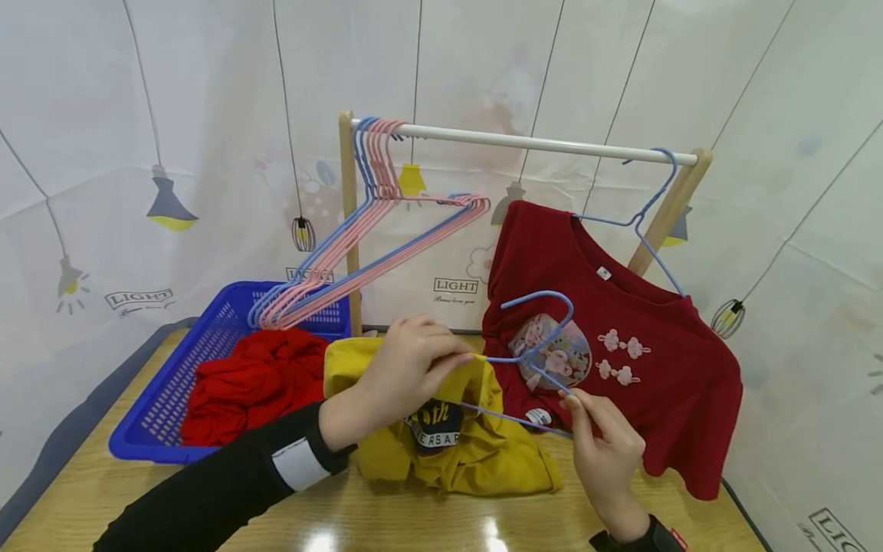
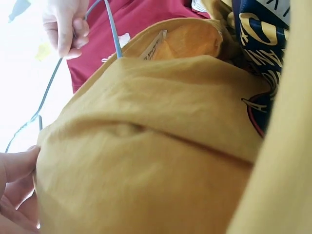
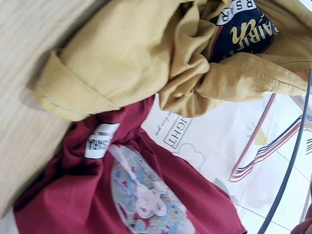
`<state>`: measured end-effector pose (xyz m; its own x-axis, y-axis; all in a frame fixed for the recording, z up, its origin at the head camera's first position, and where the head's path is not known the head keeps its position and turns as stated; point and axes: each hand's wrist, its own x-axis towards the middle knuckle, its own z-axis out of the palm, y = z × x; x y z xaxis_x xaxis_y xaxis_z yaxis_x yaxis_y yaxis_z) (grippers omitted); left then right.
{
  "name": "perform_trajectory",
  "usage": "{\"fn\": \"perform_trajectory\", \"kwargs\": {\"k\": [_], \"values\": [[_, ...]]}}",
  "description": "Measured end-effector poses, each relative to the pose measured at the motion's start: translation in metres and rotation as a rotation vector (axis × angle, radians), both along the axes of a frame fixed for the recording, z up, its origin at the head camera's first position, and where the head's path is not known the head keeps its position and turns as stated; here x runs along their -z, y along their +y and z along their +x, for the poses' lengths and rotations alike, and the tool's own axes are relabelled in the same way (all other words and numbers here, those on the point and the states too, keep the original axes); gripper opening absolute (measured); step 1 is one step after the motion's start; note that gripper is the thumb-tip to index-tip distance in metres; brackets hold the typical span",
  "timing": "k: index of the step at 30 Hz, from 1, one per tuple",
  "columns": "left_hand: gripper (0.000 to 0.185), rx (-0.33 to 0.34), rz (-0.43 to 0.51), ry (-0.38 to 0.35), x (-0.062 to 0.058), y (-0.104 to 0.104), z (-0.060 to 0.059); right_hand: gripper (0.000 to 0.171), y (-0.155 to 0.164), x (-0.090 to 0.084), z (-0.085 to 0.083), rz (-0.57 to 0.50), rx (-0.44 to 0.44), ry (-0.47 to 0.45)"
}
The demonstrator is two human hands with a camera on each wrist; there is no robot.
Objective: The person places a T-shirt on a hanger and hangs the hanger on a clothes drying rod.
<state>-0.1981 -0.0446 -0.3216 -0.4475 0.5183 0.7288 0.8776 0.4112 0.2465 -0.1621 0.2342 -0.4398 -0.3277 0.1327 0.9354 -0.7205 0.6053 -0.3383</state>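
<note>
Left hand [image 1: 407,364]: thumb and fingers clamped on the yellow shirt [image 1: 486,464] near its neckline, over one arm of the blue hanger [image 1: 524,357]. Right hand [image 1: 608,448]: pinching the hanger's other arm.

What I'd worry about: neckline sliding off if the left pinch slackens, since the cloth sags in a heap and could drag. Second risk (likelier, I reckon): the right-side arm catching the collar if pushed in at a slant.

Shirt lies mid-table [image 1: 276,529], between the blue basket [image 1: 148,406] at the left edge and a dark red shirt [image 1: 638,330] toward the right. Its neckline touches the left fingertips; the right fingers look clear of it.
</note>
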Motion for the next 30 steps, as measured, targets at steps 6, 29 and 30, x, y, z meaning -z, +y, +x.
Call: {"fn": "perform_trajectory", "kwargs": {"k": [6, 29, 30], "values": [[0.005, 0.035, 0.05, 0.01, -0.006, 0.006, 0.002, 0.033, -0.007, -0.006, -0.002, 0.014, 0.006, 0.05], [0.01, 0.07, 0.035, 0.064, 0.009, -0.012, -0.009, 0.036, -0.02, -0.015, -0.006, 0.046, 0.047, 0.026], [0.01, 0.07, 0.037, 0.07, 0.009, -0.012, -0.01, 0.036, -0.021, -0.017, -0.006, 0.048, 0.062, 0.048]]}}
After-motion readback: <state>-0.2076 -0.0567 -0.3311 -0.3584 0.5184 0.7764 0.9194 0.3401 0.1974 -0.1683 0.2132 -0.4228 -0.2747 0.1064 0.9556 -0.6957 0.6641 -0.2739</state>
